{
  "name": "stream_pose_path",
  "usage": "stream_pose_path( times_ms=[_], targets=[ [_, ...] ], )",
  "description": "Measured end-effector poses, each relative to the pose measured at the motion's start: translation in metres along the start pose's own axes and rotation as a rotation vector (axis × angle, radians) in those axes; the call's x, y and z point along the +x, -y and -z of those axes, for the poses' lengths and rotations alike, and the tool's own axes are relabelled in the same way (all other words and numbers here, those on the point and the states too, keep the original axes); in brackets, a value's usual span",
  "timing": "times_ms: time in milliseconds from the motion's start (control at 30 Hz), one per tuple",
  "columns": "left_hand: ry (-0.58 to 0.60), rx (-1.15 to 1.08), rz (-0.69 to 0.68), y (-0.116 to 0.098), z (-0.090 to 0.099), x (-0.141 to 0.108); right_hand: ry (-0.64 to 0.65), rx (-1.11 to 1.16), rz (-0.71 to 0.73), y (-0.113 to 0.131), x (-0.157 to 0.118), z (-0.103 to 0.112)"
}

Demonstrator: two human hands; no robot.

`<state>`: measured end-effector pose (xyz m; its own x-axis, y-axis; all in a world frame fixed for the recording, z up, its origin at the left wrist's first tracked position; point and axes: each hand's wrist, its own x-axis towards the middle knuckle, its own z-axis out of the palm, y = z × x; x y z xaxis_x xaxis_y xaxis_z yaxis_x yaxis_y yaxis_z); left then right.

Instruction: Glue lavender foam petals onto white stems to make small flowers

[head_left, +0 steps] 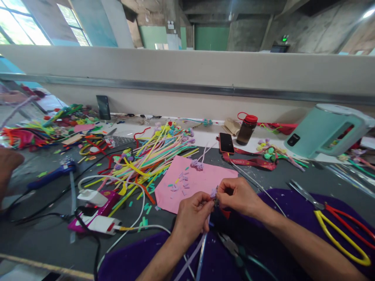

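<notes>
Between my two hands is a small lilac fuzzy flower (pixel 213 192), which looks made of pipe cleaner. My left hand (pixel 193 212) is closed, its thumb and forefinger pinching just below the flower. My right hand (pixel 241 197) is also closed and pinches at the flower's right side; the fingertips hide the exact grip. A flat lilac strip (pixel 190 259) hangs beneath my left hand. Just beyond the hands lies a pink sheet (pixel 164 197), bearing lilac cut bits (pixel 184 183) and another lilac flower (pixel 197 164). Pliers (pixel 231 245) lie below my hands on dark purple cloth (pixel 131 259).
Red-and-yellow-handled scissors (pixel 320 208) lie right. Pipe cleaners (pixel 152 156) are heaped beyond the sheet. Left are a magenta power strip (pixel 109 199), cables, a blue glue gun (pixel 52 175) and another person's hand (pixel 8 168). Behind stand a bottle (pixel 246 130), phone (pixel 226 143) and kettle (pixel 325 130).
</notes>
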<state>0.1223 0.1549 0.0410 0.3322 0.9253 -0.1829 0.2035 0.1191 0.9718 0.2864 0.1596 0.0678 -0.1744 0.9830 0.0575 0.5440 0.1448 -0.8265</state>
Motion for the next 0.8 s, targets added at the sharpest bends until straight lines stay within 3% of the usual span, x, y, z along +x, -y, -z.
stream_pose_path(
  times_ms=[333, 800],
  targets=[
    [0.003, 0.119, -0.127, 0.0011, -0.0024, -0.0035, -0.011, -0.075, -0.011, 0.0011, 0.0023, -0.0023],
    [-0.006, 0.171, -0.113, 0.0039, -0.0034, -0.0028, -0.026, -0.082, -0.038, -0.002, 0.0024, -0.0072]
  ],
)
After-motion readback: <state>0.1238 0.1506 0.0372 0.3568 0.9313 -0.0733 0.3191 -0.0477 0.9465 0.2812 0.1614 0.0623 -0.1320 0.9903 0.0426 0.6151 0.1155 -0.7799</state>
